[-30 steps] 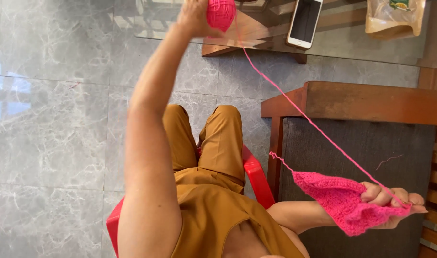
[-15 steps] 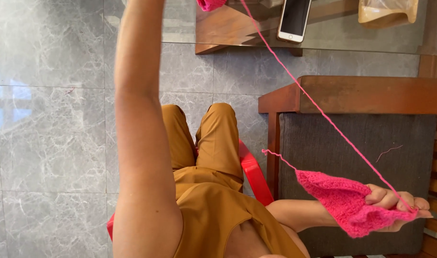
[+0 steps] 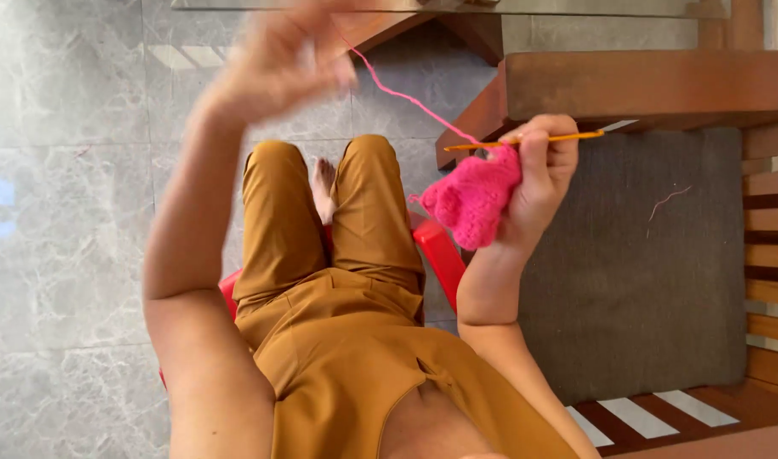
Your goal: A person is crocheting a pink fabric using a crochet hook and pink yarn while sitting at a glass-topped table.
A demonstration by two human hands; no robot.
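Right hand (image 3: 538, 174) now raised, bunched pink crochet piece (image 3: 472, 197) beside wooden bench (image 3: 653, 85).

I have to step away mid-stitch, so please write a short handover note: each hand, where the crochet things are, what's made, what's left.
Left hand: raised, blurred, pink yarn running from its fingers; grip unclear.
Right hand: shut on the orange crochet hook, with the pink crochet piece bunched against the palm.
Yarn runs taut from the left hand to the hook. Ball of yarn not in view.
Done: a small pink patch is made.
Left: how much more is needed cannot be told.
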